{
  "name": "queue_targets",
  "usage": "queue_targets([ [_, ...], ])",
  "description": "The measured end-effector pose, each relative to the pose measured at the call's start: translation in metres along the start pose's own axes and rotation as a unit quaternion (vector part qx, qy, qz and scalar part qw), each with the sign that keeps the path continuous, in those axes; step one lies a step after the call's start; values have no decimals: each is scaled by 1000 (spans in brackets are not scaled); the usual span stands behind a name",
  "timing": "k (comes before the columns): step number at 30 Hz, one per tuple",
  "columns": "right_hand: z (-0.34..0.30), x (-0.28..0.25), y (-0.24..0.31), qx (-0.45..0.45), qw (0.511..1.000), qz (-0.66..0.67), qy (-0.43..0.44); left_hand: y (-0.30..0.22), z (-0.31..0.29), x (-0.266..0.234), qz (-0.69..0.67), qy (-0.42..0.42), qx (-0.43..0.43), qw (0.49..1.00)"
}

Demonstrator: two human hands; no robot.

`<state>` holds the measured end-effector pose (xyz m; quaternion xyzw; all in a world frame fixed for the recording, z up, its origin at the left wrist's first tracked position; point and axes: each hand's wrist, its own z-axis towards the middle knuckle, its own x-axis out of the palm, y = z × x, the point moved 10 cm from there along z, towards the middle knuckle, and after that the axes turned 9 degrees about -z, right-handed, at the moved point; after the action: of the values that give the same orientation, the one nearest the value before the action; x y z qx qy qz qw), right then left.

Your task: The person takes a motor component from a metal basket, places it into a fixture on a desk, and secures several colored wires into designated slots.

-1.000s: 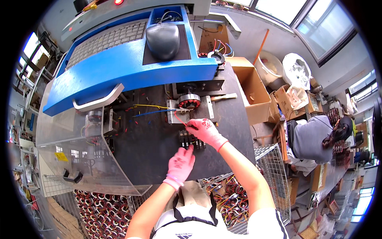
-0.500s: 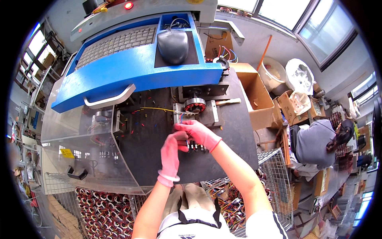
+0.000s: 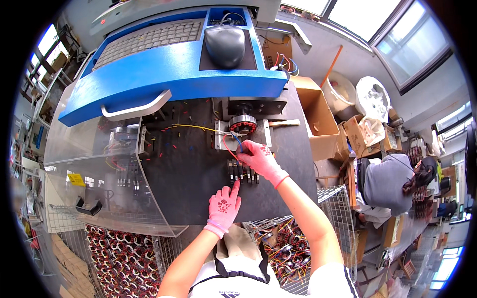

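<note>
A motor stator (image 3: pixel 242 125) with red windings and a metallic rim sits on a metal fixture at the middle of the dark bench. Red (image 3: pixel 227 147) and blue wires and a long yellow wire (image 3: pixel 191 126) run from it. My right hand (image 3: pixel 262 161), in a pink glove, pinches the wires just in front of the stator; their ends are hidden by the fingers. Below it stands a row of black spring clips (image 3: pixel 242 171). My left hand (image 3: pixel 223 206), also gloved in pink, stretches its index finger onto the front of a clip and holds nothing.
A blue keyboard drawer (image 3: pixel 174 89) with a black mouse (image 3: pixel 225 47) overhangs the bench. A clear plastic guard (image 3: pixel 109 184) stands left. Wire scraps and a brush handle (image 3: pixel 285 122) lie around. Right are cardboard boxes (image 3: pixel 320 114) and a seated person (image 3: pixel 387 181); baskets of stators stand below.
My hands, close together before, are now apart. The left has moved down with its index finger on a clip; the right has shifted slightly right, pinching wires.
</note>
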<state>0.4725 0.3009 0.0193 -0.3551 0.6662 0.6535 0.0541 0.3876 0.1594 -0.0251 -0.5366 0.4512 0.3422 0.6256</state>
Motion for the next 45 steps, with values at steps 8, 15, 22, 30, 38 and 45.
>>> queue_targets([
  [8, 2, 7, 10, -77, 992, -90, -51, 5, 0, 9, 35, -2, 8, 999],
  [15, -10, -3, 9, -5, 999, -28, -38, 88, 40, -22, -597, -259, -170, 740],
  [22, -15, 5, 18, 92, 988, 126, -11, 134, 126, -88, -872, -288, -125, 375],
  [30, -3, 68, 3, 141, 885, 412, 162, 6, 30, -112, -624, -108, 52, 772],
  [38, -11, 74, 19, 144, 951, 194, 194, 16, 9, -88, -603, -74, 3, 794],
  [45, 3, 68, 12, 161, 909, 374, 88, 82, 40, -66, -774, -229, -174, 563],
])
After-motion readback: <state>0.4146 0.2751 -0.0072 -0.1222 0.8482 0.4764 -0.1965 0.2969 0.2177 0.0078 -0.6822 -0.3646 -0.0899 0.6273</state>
